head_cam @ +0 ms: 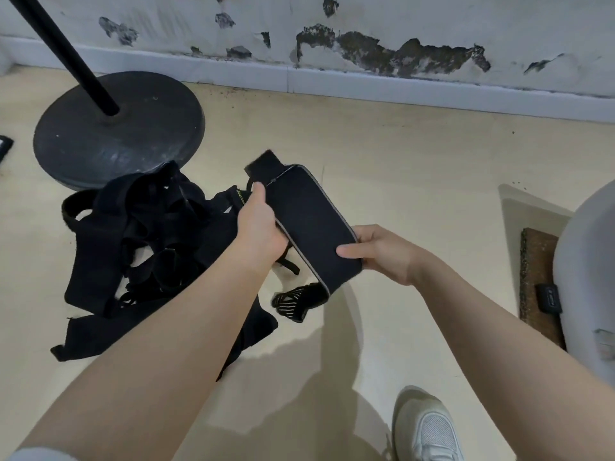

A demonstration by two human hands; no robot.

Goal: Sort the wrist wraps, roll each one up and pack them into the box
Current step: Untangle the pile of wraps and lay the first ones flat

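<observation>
A black wrist wrap [311, 221] with a grey edge is stretched between both hands above the floor. My left hand [259, 224] grips its upper end, where a fuzzy black tab sticks out. My right hand [382, 252] pinches its lower end with the thumb on top. A striped black-and-white loop [293, 301] hangs from the wrap's lower end near the floor. A tangled pile of black wraps [149, 241] lies on the floor to the left, under my left forearm. No box is recognisable in view.
A round black stand base [116, 141] with a slanted pole sits at the back left. A brown mat [539, 281] and a large grey rounded object [589, 277] lie at the right. My white shoe [426, 427] is at the bottom. A peeling wall runs along the back.
</observation>
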